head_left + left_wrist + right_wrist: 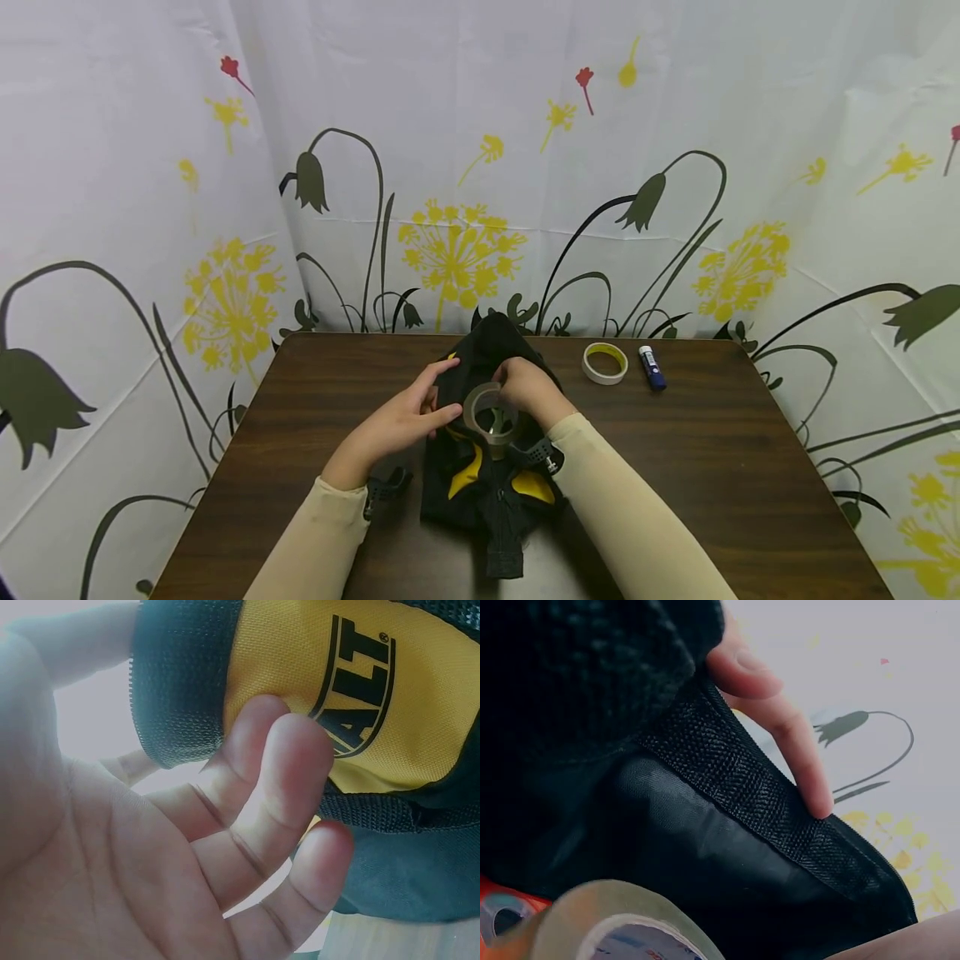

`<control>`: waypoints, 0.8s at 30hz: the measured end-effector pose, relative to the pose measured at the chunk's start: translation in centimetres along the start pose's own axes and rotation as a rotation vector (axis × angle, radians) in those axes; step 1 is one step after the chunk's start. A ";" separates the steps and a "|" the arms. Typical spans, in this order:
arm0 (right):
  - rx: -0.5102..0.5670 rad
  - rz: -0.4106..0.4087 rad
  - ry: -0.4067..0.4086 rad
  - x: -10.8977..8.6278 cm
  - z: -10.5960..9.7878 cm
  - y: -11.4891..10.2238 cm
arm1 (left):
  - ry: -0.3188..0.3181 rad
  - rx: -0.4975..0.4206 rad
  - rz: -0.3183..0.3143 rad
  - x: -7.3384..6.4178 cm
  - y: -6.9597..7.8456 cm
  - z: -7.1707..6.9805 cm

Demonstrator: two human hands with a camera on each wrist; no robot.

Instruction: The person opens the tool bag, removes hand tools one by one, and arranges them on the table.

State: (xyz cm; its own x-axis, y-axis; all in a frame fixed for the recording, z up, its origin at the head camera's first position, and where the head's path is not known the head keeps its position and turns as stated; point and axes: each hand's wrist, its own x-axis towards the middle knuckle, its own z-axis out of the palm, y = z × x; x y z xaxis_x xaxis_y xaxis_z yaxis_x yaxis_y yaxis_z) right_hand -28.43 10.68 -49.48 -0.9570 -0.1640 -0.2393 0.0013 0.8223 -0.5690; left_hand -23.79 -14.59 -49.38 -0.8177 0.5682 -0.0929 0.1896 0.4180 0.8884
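Observation:
A black and yellow zippered tool bag (pixel 465 479) lies on the table with its mouth open. My left hand (pixel 397 421) holds the left rim, thumb at the opening and other fingers bent against the yellow panel (pixel 285 660) with black lettering. At the mouth, my right hand (pixel 528 387) pinches a roll of clear packing tape (pixel 472 408). The same tape roll (pixel 562 930) shows low in the right wrist view, beside the dark lining (pixel 682 817). An orange thing (pixel 489 900) with a grey ring is partly hidden there. The right fingertips are hidden.
Right of the bag, a roll of masking tape (pixel 592 372) with a yellow inside lies on the brown table (pixel 705 467). Next to it is a blue glue stick (pixel 651 367) with a white end. A flowered curtain (pixel 465 100) hangs behind the table.

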 end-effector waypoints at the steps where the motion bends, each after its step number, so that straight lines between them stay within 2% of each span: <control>1: -0.004 0.000 0.000 0.0 0.1 0.0 | 0.000 0.000 0.000 0.0 0.0 0.0; 9: -0.007 -0.025 0.025 -0.5 0.3 -0.3 | 0.003 -0.006 0.011 -0.1 -0.1 0.0; 13: -0.051 -0.073 0.080 -1.3 -0.2 -1.1 | 0.000 -0.016 0.012 -0.1 -0.1 0.0; 19: -0.174 -0.174 0.201 -3.2 -1.6 -3.1 | 0.010 -0.020 0.027 0.0 0.0 -0.2; 24: -0.208 -0.182 0.268 -4.3 -2.5 -3.9 | 0.010 -0.018 0.019 0.1 -0.1 -0.2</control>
State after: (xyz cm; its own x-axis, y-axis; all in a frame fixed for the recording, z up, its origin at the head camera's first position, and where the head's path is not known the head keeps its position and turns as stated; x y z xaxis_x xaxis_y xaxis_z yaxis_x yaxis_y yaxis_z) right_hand -24.99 9.50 -44.24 -0.9780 -0.1923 0.0805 -0.2083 0.8902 -0.4051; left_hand -23.99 -14.72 -49.36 -0.8191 0.5691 -0.0714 0.1954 0.3939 0.8981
